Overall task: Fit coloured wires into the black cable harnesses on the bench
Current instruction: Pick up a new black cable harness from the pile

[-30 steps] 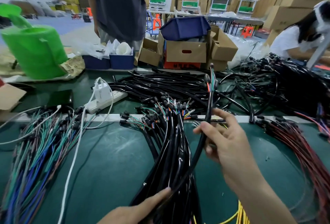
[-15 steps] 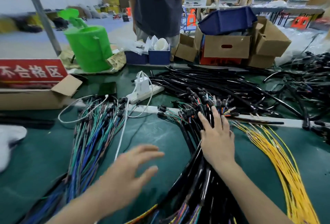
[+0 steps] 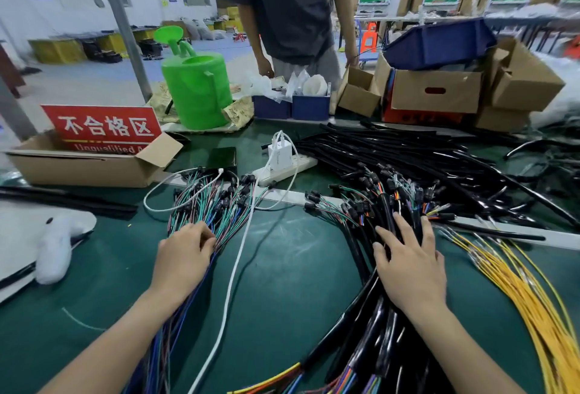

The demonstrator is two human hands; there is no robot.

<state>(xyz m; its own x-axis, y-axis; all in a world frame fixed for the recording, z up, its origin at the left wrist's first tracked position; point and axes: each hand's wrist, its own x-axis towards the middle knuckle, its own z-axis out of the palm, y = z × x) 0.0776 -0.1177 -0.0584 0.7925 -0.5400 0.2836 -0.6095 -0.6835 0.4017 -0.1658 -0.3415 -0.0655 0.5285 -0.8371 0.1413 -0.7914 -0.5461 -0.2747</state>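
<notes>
Head view: left hand (image 3: 183, 257), nine o'clock, curls fingers round coloured wires (image 3: 216, 205); right hand (image 3: 408, 260), three o'clock, lies spread flat on black harnesses (image 3: 370, 309)

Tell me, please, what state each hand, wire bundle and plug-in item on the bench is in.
left hand, fingers curled into the coloured wires.
right hand, flat, fingers spread, pressing on the black harnesses.
coloured wires, fanned out on the bench.
black harnesses, piled in a bundle.
yellow wires, lying loose, untouched.
white charger, plugged into the power strip.
cardboard box, flap open.
</notes>
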